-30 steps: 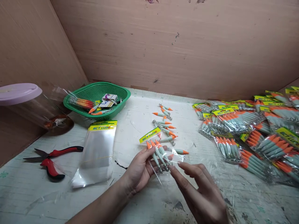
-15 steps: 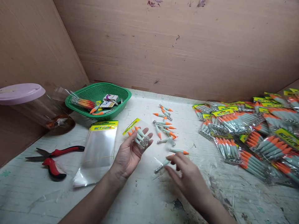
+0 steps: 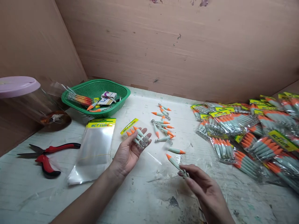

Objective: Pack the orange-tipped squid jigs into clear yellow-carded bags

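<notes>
Several grey-green fishing lures point(image 3: 139, 135) with orange tips lie across the fingers of my left hand point(image 3: 128, 154), held under its thumb. Behind them, a clear bag with a yellow BCT LURE header point(image 3: 130, 125) sticks out past the fingers. My right hand point(image 3: 205, 188) pinches one more lure point(image 3: 173, 161) by its hook end, the orange tip pointing up and left. A single lure point(image 3: 177, 151) lies on the table just above it. Farther back is a loose group of lures point(image 3: 164, 127), tips pointing various ways.
A stack of clear bags point(image 3: 97, 143) lies left of my left hand, with red-handled pliers point(image 3: 48, 171) farther left. Behind stand a green basket point(image 3: 116, 109) holding lures and a small box, and a pink-lidded jar point(image 3: 18, 87). Packed lure bags point(image 3: 233, 124) pile up at right.
My right hand has moved right and toward me, now holding the lure by its hooks with the tip pointing away. My left hand keeps its lures, nearly unmoved. The view has shifted slightly.
</notes>
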Tool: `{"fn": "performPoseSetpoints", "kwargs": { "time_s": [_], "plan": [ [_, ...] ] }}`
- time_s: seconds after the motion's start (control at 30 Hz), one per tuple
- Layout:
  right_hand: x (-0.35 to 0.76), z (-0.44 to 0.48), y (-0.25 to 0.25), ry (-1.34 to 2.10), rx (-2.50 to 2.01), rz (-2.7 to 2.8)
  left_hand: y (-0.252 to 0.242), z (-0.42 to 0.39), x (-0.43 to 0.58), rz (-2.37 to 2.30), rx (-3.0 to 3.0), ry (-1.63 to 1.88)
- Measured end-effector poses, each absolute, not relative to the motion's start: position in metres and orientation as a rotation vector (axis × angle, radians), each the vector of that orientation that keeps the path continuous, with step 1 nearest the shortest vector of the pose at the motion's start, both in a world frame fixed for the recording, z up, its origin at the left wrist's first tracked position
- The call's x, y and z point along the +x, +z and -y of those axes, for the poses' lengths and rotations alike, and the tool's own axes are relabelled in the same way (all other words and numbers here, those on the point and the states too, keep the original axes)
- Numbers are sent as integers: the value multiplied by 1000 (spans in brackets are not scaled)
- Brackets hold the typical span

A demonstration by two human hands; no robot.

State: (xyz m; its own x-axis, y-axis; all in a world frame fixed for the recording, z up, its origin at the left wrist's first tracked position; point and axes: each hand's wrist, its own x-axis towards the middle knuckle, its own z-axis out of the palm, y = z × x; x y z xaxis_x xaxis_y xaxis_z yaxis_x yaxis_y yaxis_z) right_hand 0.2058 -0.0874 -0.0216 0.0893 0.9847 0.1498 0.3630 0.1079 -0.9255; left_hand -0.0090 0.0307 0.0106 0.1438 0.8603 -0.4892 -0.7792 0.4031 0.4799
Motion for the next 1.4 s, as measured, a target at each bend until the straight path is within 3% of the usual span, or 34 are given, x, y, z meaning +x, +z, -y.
{"fn": "performPoseSetpoints", "kwargs": {
  "time_s": [0.13, 0.4, 0.67, 0.8, 0.93, 1.13, 1.4],
  "plan": [
    [226, 100, -27, 1133, -1217, 1047, 9, -28, -6, -812, 132, 1159],
    [225, 102, -16, 1214, -1062, 965, 6, -26, -3, -815, 148, 1105],
    [212, 85, 26, 815, -1021, 1738, 7, -16, 2, -791, 223, 1011],
    [196, 72, 30, 322, -1142, 2122, 6, -11, 4, -772, 266, 949],
    [180, 64, 22, -42, -1119, 2139, 1, -9, 7, -737, 294, 931],
    [177, 65, 17, -208, -1199, 2034, -3, -7, 8, -724, 312, 924],
    [167, 58, 20, -163, -1252, 1942, -4, -1, 12, -645, 347, 867]
  ]
}}
